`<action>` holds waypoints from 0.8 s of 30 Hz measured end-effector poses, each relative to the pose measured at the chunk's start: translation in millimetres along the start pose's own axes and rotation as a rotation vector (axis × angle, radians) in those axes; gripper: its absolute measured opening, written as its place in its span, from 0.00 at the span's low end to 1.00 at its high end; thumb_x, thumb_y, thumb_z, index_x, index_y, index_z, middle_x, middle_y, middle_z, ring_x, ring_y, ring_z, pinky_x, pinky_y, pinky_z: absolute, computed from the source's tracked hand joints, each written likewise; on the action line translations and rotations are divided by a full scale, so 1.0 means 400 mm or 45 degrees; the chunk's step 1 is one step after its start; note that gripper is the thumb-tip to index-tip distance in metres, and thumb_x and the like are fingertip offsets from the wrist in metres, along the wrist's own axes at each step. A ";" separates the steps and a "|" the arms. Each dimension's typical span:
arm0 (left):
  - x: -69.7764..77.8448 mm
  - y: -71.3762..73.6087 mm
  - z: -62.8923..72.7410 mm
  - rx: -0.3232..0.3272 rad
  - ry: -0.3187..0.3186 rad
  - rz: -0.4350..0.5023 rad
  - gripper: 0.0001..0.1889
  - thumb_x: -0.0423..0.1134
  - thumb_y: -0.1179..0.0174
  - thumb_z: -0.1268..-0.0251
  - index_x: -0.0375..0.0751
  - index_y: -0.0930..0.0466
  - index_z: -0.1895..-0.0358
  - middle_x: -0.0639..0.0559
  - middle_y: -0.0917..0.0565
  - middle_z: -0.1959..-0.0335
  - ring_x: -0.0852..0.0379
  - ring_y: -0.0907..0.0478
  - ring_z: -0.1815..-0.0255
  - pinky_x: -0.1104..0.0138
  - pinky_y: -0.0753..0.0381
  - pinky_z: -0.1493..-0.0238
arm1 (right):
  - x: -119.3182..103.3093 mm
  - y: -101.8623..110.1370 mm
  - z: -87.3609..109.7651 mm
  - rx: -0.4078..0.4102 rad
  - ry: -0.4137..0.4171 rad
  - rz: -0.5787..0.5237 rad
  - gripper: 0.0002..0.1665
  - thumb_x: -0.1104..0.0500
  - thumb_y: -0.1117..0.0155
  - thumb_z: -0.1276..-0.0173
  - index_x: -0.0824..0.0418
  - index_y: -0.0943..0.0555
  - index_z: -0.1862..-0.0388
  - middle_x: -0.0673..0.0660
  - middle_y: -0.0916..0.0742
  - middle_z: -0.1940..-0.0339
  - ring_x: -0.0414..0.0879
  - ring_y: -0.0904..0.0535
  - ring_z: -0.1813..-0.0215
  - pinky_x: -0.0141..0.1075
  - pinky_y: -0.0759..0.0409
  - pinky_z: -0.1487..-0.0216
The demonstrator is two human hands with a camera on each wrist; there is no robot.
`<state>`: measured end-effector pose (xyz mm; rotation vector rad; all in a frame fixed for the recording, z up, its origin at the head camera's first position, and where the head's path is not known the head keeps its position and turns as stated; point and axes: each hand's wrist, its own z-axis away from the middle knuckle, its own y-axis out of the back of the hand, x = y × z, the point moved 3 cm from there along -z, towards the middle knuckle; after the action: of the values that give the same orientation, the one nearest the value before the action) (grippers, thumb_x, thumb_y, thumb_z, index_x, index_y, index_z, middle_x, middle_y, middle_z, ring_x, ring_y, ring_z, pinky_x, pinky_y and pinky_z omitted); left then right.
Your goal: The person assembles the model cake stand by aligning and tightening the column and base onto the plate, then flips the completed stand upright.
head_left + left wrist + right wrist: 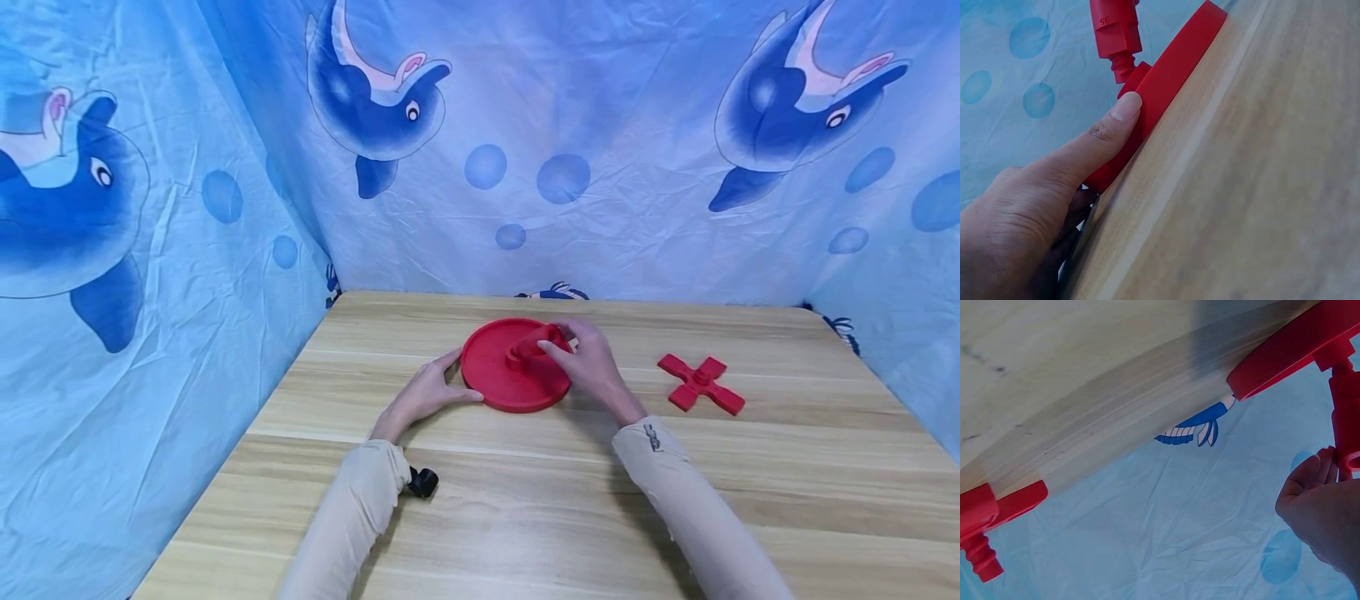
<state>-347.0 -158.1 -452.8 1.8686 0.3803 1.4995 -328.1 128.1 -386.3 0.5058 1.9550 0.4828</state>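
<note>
Gripping red rimmed disc (498,388) at its nine o'clock with left hand (426,390), pinching red threaded post (534,342) with right hand (591,360).

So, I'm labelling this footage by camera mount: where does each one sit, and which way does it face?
Head: worn on the person's head, facing forward and down at the red disc and red cross; both forearms, left hand and right hand show.
Left wrist: worn on that wrist, facing the left hand at the red disc's rim; that hand shows.
Right wrist: worn on that wrist, its picture roughly upside down, facing the red post; the right hand shows.
Shared: both wrist views show the red disc and red post.
</note>
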 end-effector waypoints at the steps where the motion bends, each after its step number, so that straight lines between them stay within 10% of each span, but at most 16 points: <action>1: 0.000 0.000 0.000 0.000 0.002 0.002 0.59 0.66 0.22 0.51 0.48 0.41 0.17 0.48 0.34 0.21 0.48 0.40 0.21 0.48 0.38 0.24 | -0.001 -0.003 -0.002 0.000 -0.003 0.001 0.24 0.58 0.26 0.30 0.65 0.18 0.38 0.61 0.16 0.47 0.55 0.22 0.45 0.48 0.16 0.51; 24: -0.002 -0.002 -0.002 0.008 0.005 -0.025 0.58 0.65 0.22 0.50 0.49 0.40 0.18 0.47 0.34 0.21 0.46 0.40 0.21 0.48 0.37 0.24 | -0.039 -0.056 -0.058 -0.056 0.060 0.063 0.29 0.58 0.28 0.28 0.65 0.21 0.31 0.62 0.18 0.40 0.57 0.24 0.37 0.51 0.15 0.45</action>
<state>-348.0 -157.7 -453.8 1.8620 0.4037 1.4906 -346.0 98.6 -377.6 0.5199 1.9764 0.5725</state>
